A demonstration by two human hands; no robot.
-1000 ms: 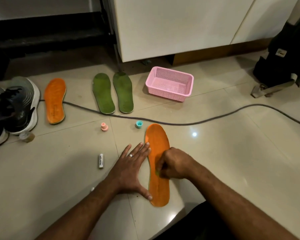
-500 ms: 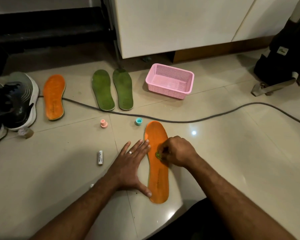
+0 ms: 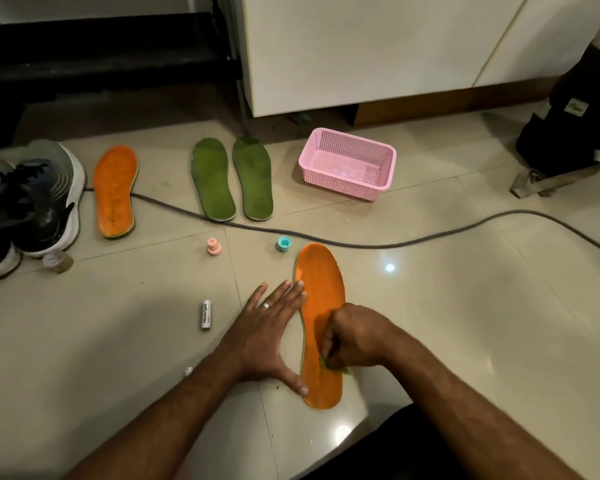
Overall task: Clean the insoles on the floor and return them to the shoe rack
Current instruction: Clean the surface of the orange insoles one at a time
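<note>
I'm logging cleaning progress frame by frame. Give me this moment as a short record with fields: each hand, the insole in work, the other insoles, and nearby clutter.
left hand: flat, fingers spread, bracing the near insole's left edge
right hand: curled round a small green scrubber, pressed on the insole
insole in work: orange insole, lying near the person
other insoles: second orange insole; green pair
clutter: pink basket, cable, white tube, pink cap, teal cap, shoes

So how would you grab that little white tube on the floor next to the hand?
Probably by its middle, coming straight down from above. The white tube lies flat on the tile floor, long and thin, its ends pointing away from and toward the person. Pinching across its narrow left and right sides should work; both are free, and the left hand rests apart from it.
</note>
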